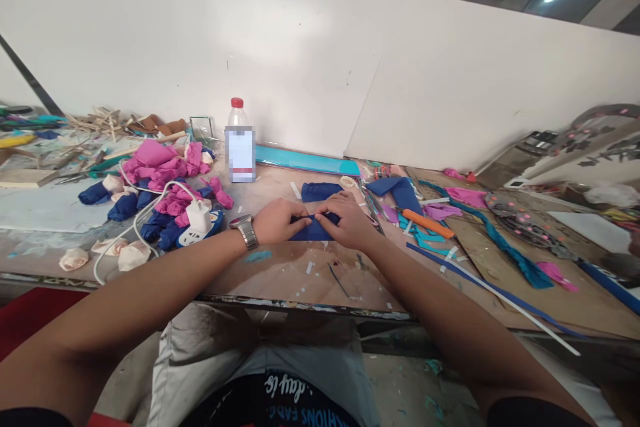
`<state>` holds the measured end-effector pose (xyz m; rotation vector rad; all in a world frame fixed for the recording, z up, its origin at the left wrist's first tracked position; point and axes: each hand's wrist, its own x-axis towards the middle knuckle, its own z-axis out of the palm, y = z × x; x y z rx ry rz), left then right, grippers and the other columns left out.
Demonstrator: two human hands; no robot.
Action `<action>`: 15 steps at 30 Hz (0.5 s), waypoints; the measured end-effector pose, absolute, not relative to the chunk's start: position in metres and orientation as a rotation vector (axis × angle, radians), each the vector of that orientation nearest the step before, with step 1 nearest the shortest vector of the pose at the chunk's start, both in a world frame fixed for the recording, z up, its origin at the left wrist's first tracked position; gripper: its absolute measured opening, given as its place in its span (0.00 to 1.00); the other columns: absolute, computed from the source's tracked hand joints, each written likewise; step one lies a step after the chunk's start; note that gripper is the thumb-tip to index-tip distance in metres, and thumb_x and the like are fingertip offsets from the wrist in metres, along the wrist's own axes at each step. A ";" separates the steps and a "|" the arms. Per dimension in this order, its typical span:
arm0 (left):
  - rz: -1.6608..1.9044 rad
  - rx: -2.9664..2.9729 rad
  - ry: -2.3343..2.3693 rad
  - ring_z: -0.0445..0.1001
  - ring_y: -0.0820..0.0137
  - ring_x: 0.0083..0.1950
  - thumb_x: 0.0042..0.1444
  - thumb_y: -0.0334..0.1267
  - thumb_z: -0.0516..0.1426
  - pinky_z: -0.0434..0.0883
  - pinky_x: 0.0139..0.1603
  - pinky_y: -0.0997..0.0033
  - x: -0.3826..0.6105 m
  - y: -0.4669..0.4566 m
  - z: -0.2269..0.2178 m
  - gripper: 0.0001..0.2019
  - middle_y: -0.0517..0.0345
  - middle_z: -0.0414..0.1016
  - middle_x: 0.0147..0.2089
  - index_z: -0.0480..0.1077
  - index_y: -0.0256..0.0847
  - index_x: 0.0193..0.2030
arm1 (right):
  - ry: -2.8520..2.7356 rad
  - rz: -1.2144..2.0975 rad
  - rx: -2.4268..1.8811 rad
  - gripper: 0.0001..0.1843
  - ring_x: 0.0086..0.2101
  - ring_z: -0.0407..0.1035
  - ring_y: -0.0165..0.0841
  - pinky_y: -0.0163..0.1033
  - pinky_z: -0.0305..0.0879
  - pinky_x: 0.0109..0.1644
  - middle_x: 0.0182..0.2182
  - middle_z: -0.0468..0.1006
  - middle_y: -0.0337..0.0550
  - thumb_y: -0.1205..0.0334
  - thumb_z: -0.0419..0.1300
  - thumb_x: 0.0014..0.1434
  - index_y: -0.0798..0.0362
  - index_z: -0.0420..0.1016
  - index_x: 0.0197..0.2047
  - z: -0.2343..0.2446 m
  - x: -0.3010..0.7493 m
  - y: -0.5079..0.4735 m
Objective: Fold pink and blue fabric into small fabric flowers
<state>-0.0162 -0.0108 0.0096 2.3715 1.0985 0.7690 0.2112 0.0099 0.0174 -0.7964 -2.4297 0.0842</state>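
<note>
Both my hands pinch a small piece of dark blue fabric (313,229) on the table, close to its front edge. My left hand (275,220), with a metal watch (246,233) on the wrist, grips the fabric's left side. On the right side, my right hand (350,221) holds it between thumb and fingers. Just beyond the hands lies a rolled piece of blue fabric (320,191). A folded blue strip (400,192) and orange-handled tool (427,223) are to the right of my right hand.
Pink fabric bundles (157,163), a white charger (199,216) with its cable and a blue power strip (193,235) crowd the left. A red-capped bottle (237,110) stands behind a phone (241,155). Cardboard (480,247) and a long white strip (515,305) lie right.
</note>
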 end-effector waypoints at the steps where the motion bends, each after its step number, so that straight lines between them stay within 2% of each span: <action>1: 0.763 2.376 1.106 0.62 0.73 0.27 0.66 0.44 0.54 0.54 0.32 0.69 -0.016 -0.011 0.010 0.16 0.62 0.70 0.24 0.72 0.38 0.29 | -2.423 0.078 -0.807 0.09 0.39 0.73 0.38 0.50 0.57 0.55 0.35 0.82 0.43 0.59 0.57 0.68 0.50 0.75 0.37 0.017 0.211 0.010; 10: 0.751 2.378 1.107 0.60 0.73 0.27 0.67 0.44 0.53 0.53 0.32 0.69 -0.016 -0.010 0.011 0.17 0.62 0.68 0.24 0.72 0.38 0.29 | -2.445 0.090 -0.799 0.08 0.40 0.74 0.38 0.49 0.58 0.54 0.37 0.84 0.43 0.57 0.59 0.68 0.49 0.79 0.41 0.018 0.212 0.010; 15: 0.741 2.388 1.087 0.58 0.74 0.26 0.67 0.44 0.53 0.52 0.31 0.69 -0.017 -0.010 0.012 0.19 0.63 0.66 0.22 0.70 0.38 0.27 | -2.435 0.066 -0.826 0.09 0.40 0.74 0.38 0.49 0.57 0.53 0.37 0.84 0.43 0.57 0.59 0.69 0.49 0.80 0.40 0.017 0.212 0.012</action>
